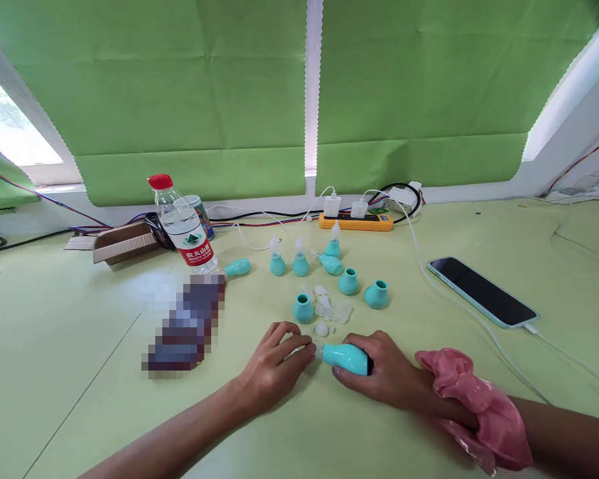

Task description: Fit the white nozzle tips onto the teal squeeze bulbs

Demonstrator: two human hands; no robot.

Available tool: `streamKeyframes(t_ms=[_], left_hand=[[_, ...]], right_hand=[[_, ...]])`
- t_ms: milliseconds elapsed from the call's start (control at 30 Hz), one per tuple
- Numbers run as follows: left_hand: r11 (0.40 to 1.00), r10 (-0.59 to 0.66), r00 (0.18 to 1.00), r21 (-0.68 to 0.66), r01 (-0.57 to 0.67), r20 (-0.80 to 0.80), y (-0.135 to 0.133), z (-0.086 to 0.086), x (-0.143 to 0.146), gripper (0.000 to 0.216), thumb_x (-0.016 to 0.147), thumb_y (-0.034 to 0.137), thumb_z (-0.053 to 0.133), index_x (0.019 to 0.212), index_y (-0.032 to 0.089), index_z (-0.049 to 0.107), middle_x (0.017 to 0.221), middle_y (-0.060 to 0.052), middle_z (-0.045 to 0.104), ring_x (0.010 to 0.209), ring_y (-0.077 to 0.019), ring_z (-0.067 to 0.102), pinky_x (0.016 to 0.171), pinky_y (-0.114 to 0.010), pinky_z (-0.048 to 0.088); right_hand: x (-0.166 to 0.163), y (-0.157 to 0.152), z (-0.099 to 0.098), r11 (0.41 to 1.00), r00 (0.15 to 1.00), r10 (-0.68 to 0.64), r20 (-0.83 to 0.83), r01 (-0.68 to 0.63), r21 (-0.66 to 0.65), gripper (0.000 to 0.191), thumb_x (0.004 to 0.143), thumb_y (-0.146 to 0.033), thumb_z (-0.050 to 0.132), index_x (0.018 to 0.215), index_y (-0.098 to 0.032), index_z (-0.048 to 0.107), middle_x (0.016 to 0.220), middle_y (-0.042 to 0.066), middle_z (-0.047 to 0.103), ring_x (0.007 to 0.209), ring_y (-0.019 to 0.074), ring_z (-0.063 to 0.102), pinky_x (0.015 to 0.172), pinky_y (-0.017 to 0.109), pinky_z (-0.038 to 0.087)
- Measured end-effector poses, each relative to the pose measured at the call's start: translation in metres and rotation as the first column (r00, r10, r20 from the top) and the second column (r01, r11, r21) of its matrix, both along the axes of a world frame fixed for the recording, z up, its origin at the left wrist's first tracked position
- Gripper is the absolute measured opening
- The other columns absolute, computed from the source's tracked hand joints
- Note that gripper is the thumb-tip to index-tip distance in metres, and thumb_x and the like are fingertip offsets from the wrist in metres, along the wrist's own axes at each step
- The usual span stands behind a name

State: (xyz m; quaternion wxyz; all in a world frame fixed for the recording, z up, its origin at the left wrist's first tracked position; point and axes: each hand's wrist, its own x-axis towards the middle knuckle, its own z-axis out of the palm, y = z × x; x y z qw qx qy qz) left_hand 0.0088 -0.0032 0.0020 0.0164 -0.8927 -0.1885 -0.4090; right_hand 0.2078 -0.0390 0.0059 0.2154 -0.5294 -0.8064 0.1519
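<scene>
My right hand (pixel 387 376) lies on the table with its fingers wrapped round a teal rubber bulb (pixel 347 358) held on its side. My left hand (pixel 274 359) is pinched on the small clear tip (pixel 318 348) at the bulb's left end. Just beyond the hands lie several loose clear tips and caps (pixel 327 309). Farther back stand several more teal bulbs (pixel 349 282), some with clear tips fitted (pixel 300 261), and one lies on its side (pixel 237 268) by the bottle.
A water bottle with a red cap (pixel 186 229) stands at the back left beside a cardboard box (pixel 124 243). An orange power strip (pixel 357 221) with chargers sits at the back. A phone (pixel 482 293) on a white cable lies at right. A pink scrunchie (pixel 479 406) is on my right wrist.
</scene>
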Motion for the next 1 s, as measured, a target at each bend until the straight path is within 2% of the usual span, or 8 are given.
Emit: streamKeyframes(t_ms=[100, 233, 300, 400, 567, 700, 900, 1000], left_hand=[[0.997, -0.012, 0.999, -0.074, 0.014, 0.031, 0.001, -0.001, -0.001, 0.017, 0.074, 0.006, 0.053, 0.089, 0.014, 0.055, 0.08, -0.007, 0.062, 0.076, -0.0155, 0.049, 0.063, -0.03, 0.045], [0.959, -0.035, 0.999, -0.282, 0.039, 0.019, 0.0, 0.002, -0.003, 0.014, 0.079, 0.01, 0.047, 0.09, 0.015, 0.054, 0.081, -0.007, 0.06, 0.075, -0.0141, 0.051, 0.065, -0.028, 0.045], [0.924, 0.025, 0.999, -0.383, -0.007, 0.041, 0.0, 0.004, -0.005, 0.011, 0.081, 0.013, 0.044, 0.086, 0.014, 0.054, 0.076, -0.006, 0.059, 0.068, -0.0127, 0.052, 0.061, -0.026, 0.044], [0.866, 0.187, 0.981, -0.478, -0.145, 0.042, 0.004, 0.004, -0.005, 0.012, 0.081, 0.018, 0.044, 0.081, 0.014, 0.055, 0.07, -0.005, 0.058, 0.064, -0.0124, 0.052, 0.058, -0.025, 0.044], [0.884, 0.214, 0.97, -0.399, -0.244, -0.119, 0.011, -0.002, -0.003, 0.017, 0.079, 0.018, 0.046, 0.085, 0.016, 0.062, 0.072, -0.005, 0.062, 0.069, -0.0149, 0.052, 0.06, -0.026, 0.045], [0.894, 0.273, 0.946, -0.317, -0.316, -0.174, 0.011, -0.004, -0.003, 0.023, 0.08, 0.015, 0.041, 0.093, 0.016, 0.059, 0.072, -0.005, 0.06, 0.067, -0.0148, 0.051, 0.057, -0.025, 0.045], [0.88, 0.323, 0.905, -0.264, -0.395, -0.276, 0.007, 0.001, -0.002, 0.021, 0.078, 0.01, 0.034, 0.076, 0.017, 0.054, 0.07, -0.004, 0.056, 0.065, -0.0147, 0.051, 0.054, -0.024, 0.043], [0.893, 0.311, 0.9, -0.23, -0.387, -0.307, 0.004, 0.003, -0.002, 0.019, 0.08, 0.013, 0.032, 0.08, 0.017, 0.051, 0.071, -0.004, 0.056, 0.063, -0.0141, 0.051, 0.052, -0.023, 0.041]], right_hand=[[0.0, 0.001, 0.0, 1.0, 1.0, 0.007, -0.02, -0.007, 0.013, 0.024, 0.075, -0.041, 0.047, 0.067, -0.018, 0.052, 0.056, -0.002, 0.053, 0.052, 0.0109, 0.046, 0.05, 0.022, 0.033], [0.0, 0.001, 0.001, 0.999, 0.998, 0.033, -0.047, -0.033, 0.007, 0.023, 0.074, -0.04, 0.049, 0.069, -0.018, 0.052, 0.056, -0.002, 0.053, 0.05, 0.0101, 0.045, 0.05, 0.022, 0.033], [0.0, 0.001, 0.002, 0.999, 0.998, 0.037, -0.045, -0.037, 0.004, 0.022, 0.072, -0.039, 0.05, 0.07, -0.017, 0.053, 0.057, -0.002, 0.054, 0.051, 0.0106, 0.047, 0.051, 0.022, 0.033], [-0.001, 0.0, 0.005, 0.999, 0.998, 0.043, -0.034, -0.044, 0.0, 0.021, 0.071, -0.038, 0.051, 0.07, -0.017, 0.054, 0.057, -0.001, 0.056, 0.051, 0.0112, 0.049, 0.053, 0.023, 0.034], [-0.001, -0.001, 0.005, 0.998, 0.998, 0.06, -0.034, -0.06, -0.013, 0.023, 0.072, -0.039, 0.051, 0.077, -0.017, 0.055, 0.061, -0.001, 0.058, 0.054, 0.0124, 0.052, 0.054, 0.024, 0.036], [0.0, 0.0, 0.003, 0.995, 0.995, 0.095, -0.043, -0.095, 0.004, 0.023, 0.071, -0.038, 0.052, 0.081, -0.018, 0.055, 0.064, -0.001, 0.06, 0.055, 0.0125, 0.053, 0.055, 0.024, 0.036], [0.0, 0.001, 0.004, 0.979, 0.979, 0.202, 0.012, -0.202, 0.034, 0.023, 0.068, -0.037, 0.053, 0.082, -0.018, 0.054, 0.061, -0.002, 0.058, 0.054, 0.0127, 0.052, 0.053, 0.023, 0.035], [-0.002, 0.001, 0.004, 0.989, 0.989, 0.144, 0.022, -0.144, 0.045, 0.022, 0.069, -0.035, 0.052, 0.082, -0.018, 0.054, 0.061, -0.001, 0.058, 0.053, 0.0131, 0.052, 0.052, 0.023, 0.035]])
